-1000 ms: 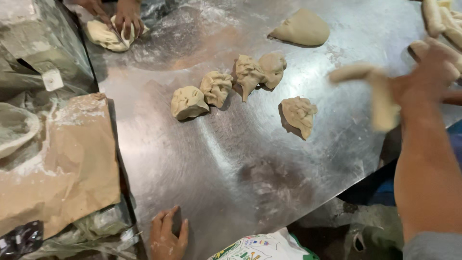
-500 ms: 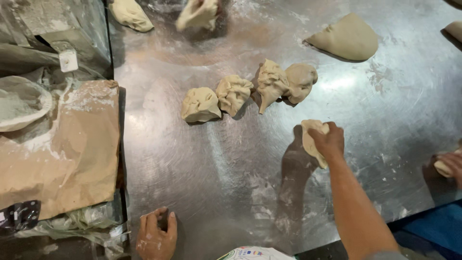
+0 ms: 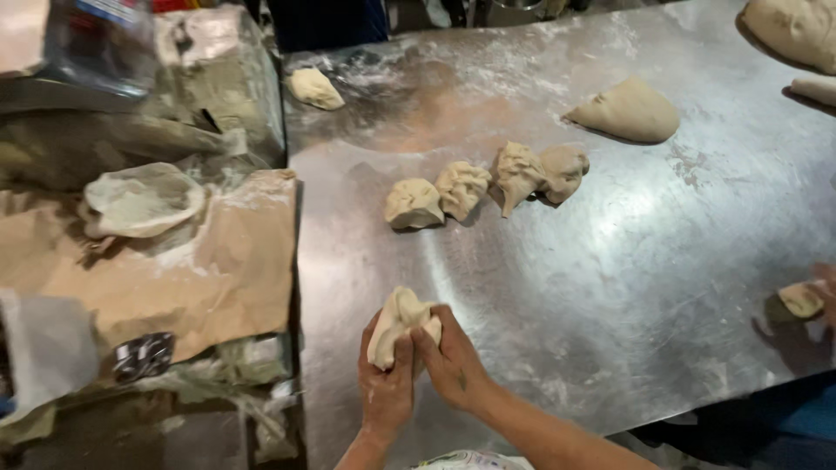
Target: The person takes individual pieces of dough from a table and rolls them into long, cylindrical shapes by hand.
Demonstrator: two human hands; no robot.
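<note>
Both of your hands are closed around one dough piece [image 3: 396, 326] at the near edge of the table [image 3: 610, 261]. Your left hand [image 3: 386, 383] cups it from below and from the left, fingers curled up against its side. Your right hand [image 3: 453, 365] wraps it from the right, with the fingertips pressed into the top. The dough piece stands up between your palms, pale and lumpy, lifted just off the steel or barely touching it; you cannot tell which from this angle.

Farther from you, near the middle of the table, four rough dough lumps [image 3: 461, 187] sit in a row running left to right. The two on the right touch each other, and the two on the left sit just beside one another. Beyond them to the right lies a larger smooth dough mound [image 3: 629, 111]. At the far right corner a big dough mass [image 3: 797, 30] is cut off by the picture's edge. A small dough lump [image 3: 315, 87] rests at the far left corner of the table.

At the right edge, another person's hand [image 3: 825, 292] rests against a small dough bit [image 3: 799, 300], well apart from your hands.

Left of the table, a floury brown paper sack [image 3: 200, 270] lies flat. A crumpled white plastic bag [image 3: 144, 198] dusted with flour sits on it, toward the far side.
</note>
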